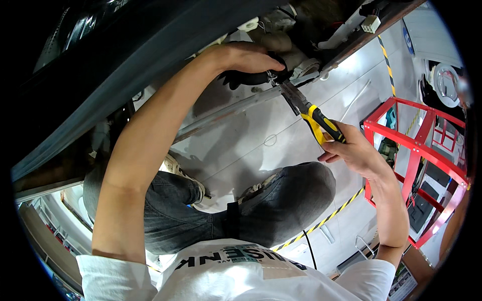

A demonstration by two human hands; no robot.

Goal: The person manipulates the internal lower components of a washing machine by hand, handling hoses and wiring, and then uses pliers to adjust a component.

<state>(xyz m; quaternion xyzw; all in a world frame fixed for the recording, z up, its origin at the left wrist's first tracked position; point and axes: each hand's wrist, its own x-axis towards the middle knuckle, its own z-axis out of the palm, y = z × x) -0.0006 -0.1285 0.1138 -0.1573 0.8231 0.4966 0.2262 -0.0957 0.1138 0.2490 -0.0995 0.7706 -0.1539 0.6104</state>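
My right hand (351, 150) is closed round the yellow and black handles of a pair of pliers (317, 119). Their metal jaws reach up and left to a small silvery clip (271, 76) beside my left thumb; whether they grip it I cannot tell. My left hand (248, 59) reaches under the edge of a large dark appliance or machine body (125, 75). Its thumb lies over a black rubber-like part (247, 79), and the other fingers are mostly hidden. A pale, ribbed hose-like piece (276, 42) sits just above that hand.
A metal rail (226, 111) runs along the opening's lower edge, below my left hand. A white connector (371, 24) hangs at the upper right. On the right stands a red metal frame (416, 143). Yellow and black tape (346, 203) marks the pale floor (241, 150).
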